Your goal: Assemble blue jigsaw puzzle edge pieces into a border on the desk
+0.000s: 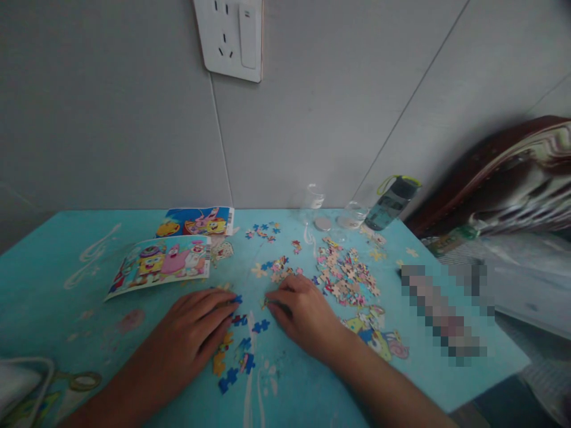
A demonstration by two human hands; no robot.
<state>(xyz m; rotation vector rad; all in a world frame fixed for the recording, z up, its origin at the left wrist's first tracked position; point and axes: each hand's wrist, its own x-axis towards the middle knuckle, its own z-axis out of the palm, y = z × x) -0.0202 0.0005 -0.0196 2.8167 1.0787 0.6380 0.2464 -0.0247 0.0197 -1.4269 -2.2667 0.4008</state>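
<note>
My left hand [198, 327] rests low over the table, its fingers close together and their tips on a small blue jigsaw puzzle piece [238, 299]. Just right of it, my right hand [303, 312] pinches a small puzzle piece [265, 304] between thumb and forefinger; the fingers partly cover its picture. Beneath the left fingertips lies a dark blue and red piece [239, 320]. Between my forearms are joined blue pieces [229, 380], yellow-orange pieces [219, 361] and a loose blue piece [261, 326]. Beyond my right hand spreads a heap of mixed puzzle pieces [348, 276].
Two cartoon picture sheets [167, 264] [196, 222] lie at the back left. Several blue pieces [263, 230] sit near the wall. Clear jars [354, 215], a round lid [323, 223] and a dark bottle [392, 202] stand at the back right. Scissors [84, 381] lie front left.
</note>
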